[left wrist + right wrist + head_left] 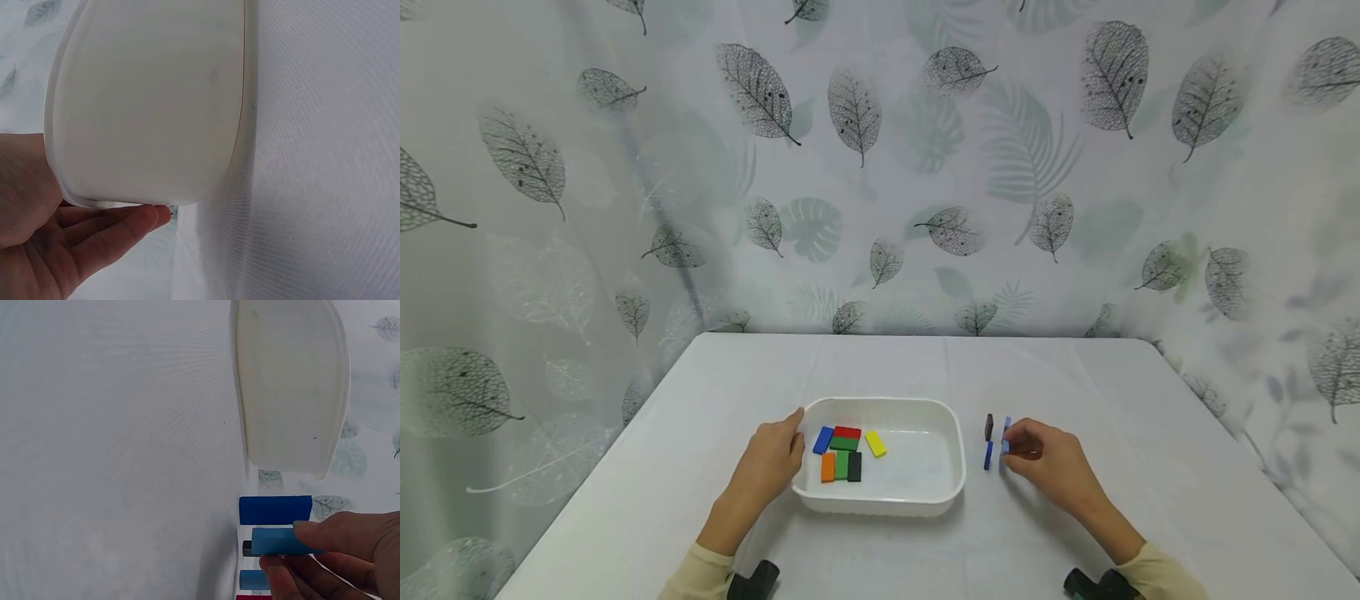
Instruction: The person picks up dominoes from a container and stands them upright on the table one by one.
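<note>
Right hand (1051, 460) pinches light-blue block (272, 540) well inside table's edge (1220, 433).

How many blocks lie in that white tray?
7: a blue block at left; a red block beyond a green block; a yellow block to their right; nearer, in a row, orange block, second green block and black block. Any underneath would be hidden.
</note>
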`<state>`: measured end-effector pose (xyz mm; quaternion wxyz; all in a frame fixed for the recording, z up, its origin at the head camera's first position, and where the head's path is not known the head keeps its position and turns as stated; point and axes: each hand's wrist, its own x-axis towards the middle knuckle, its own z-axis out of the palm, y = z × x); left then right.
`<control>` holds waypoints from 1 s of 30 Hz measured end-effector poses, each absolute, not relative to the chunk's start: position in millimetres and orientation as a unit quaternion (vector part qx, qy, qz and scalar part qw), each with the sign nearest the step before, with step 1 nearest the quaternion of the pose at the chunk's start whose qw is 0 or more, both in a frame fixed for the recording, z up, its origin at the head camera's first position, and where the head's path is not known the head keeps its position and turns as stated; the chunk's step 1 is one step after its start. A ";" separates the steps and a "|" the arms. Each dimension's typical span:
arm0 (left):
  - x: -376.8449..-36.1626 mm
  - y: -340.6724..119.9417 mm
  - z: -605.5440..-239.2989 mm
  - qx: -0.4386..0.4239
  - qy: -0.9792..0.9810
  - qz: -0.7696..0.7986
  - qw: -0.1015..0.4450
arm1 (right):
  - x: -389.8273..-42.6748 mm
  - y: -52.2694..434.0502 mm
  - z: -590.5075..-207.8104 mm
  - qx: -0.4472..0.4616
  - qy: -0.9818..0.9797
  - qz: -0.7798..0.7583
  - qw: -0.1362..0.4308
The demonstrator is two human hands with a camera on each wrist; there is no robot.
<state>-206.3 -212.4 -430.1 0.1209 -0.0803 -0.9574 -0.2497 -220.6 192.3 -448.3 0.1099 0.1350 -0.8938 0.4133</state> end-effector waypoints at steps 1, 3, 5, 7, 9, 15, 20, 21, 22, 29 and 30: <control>-206.7 -212.4 -430.1 -0.082 -0.957 -0.251 0.122 | -220.8 192.4 -448.1 0.133 -0.895 0.411 0.109; -207.3 -212.2 -429.9 -0.084 -0.956 -0.252 0.125 | -221.0 192.7 -447.8 0.131 -0.897 0.408 0.106; -207.5 -212.0 -429.6 -0.084 -0.956 -0.252 0.126 | -221.5 192.8 -448.0 0.130 -0.898 0.406 0.105; -207.2 -212.0 -429.3 -0.082 -0.956 -0.253 0.124 | -221.5 192.8 -448.5 0.128 -0.901 0.403 0.100; -206.8 -212.1 -429.6 -0.079 -0.957 -0.253 0.120 | -221.5 192.9 -449.5 0.127 -0.902 0.401 0.094; -207.2 -212.0 -431.9 -0.075 -0.957 -0.254 0.119 | -222.3 194.0 -451.5 0.131 -0.901 0.405 0.085; -208.1 -211.3 -431.5 -0.072 -0.957 -0.253 0.119 | -222.7 194.9 -451.7 0.138 -0.898 0.410 0.082; -207.9 -211.3 -431.1 -0.072 -0.957 -0.253 0.119 | -222.9 195.1 -452.0 0.139 -0.897 0.411 0.081; -207.7 -211.3 -430.9 -0.073 -0.957 -0.253 0.119 | -222.9 195.2 -452.3 0.140 -0.897 0.412 0.080; -208.1 -211.0 -432.1 -0.075 -0.958 -0.250 0.120 | -222.5 196.1 -453.1 0.142 -0.893 0.420 0.080; -208.2 -210.9 -432.0 -0.074 -0.958 -0.251 0.120 | -222.4 196.1 -453.3 0.143 -0.893 0.419 0.080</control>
